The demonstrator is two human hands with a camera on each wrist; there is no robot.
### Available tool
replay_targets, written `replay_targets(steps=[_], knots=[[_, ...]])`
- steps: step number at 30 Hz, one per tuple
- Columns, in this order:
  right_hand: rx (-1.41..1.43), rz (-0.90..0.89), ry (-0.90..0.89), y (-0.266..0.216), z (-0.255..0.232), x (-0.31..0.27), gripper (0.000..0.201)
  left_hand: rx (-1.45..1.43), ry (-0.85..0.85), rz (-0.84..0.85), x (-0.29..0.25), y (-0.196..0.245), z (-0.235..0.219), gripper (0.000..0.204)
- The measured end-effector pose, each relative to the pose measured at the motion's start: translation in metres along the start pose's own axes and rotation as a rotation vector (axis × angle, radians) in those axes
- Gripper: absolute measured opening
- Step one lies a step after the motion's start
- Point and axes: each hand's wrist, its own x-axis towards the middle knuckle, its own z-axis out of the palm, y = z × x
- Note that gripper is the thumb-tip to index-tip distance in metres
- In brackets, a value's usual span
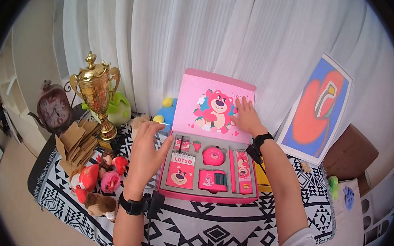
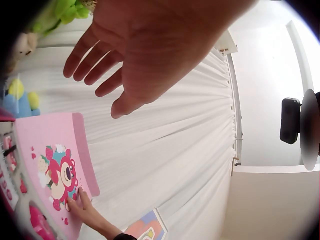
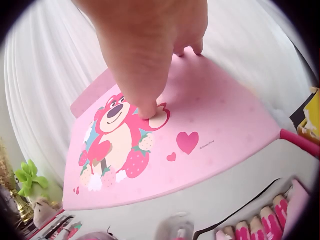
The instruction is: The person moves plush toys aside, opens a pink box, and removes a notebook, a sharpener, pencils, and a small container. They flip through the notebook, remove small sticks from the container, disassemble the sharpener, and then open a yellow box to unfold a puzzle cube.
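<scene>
A pink gift box with a raised lid (image 1: pixel 191 106) lies open before me, a pink bear printed on the lid. My right hand (image 1: pixel 248 118) rests its outstretched fingers on the lid's right side; in the right wrist view its thumb touches the bear print. My left hand (image 1: pixel 145 158) is held up at the box's left side, fingers loosely extended, with nothing in it. Grey inserts in the box hold a LOTSO notepad (image 1: pixel 180 173), a round pink item (image 1: pixel 213 155), a pink piece with a dark window (image 1: pixel 214 181) and a slim printed pack (image 1: pixel 244 172).
Left of the box are a gold trophy (image 1: pixel 99 93), folded cardboard (image 1: pixel 79 142), several plush toys (image 1: pixel 85 179) and a clock (image 1: pixel 56 108). A picture board (image 1: pixel 314 108) leans at right near a brown box (image 1: pixel 354 154). A patterned cloth (image 1: pixel 216 234) covers the table.
</scene>
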Motion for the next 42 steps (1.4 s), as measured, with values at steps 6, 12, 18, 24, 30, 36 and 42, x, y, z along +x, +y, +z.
replay_targets(steps=[6, 12, 18, 24, 30, 36, 42], knots=[[0.06, -0.03, -0.019, -0.015, -0.022, -0.041, 0.066, 0.012, -0.007, 0.038, -0.001, -0.009, 0.007, 0.027], [0.354, 0.338, -0.477, -0.043, -0.073, -0.118, 0.04, 0.099, -0.069, 0.074, -0.002, -0.012, 0.008, 0.026], [0.349, 0.119, -0.443, -0.041, -0.076, -0.149, 0.039, 0.096, -0.115, 0.062, -0.005, -0.009, 0.016, 0.026], [0.427, 0.223, -0.512, -0.051, -0.092, -0.131, 0.047, 0.09, -0.122, 0.068, -0.007, -0.006, 0.017, 0.025], [0.599, 0.243, 0.068, -0.078, -0.089, -0.161, 0.058, 0.053, -0.122, 0.052, -0.007, -0.004, 0.016, 0.028], [0.766, 0.339, 0.074, -0.11, -0.087, -0.21, 0.075, -0.14, -0.186, -0.066, -0.009, 0.013, 0.016, 0.035], [0.781, 0.208, 0.043, -0.111, -0.105, -0.217, 0.059, -0.369, -0.235, -0.13, -0.018, 0.025, 0.03, 0.033]])
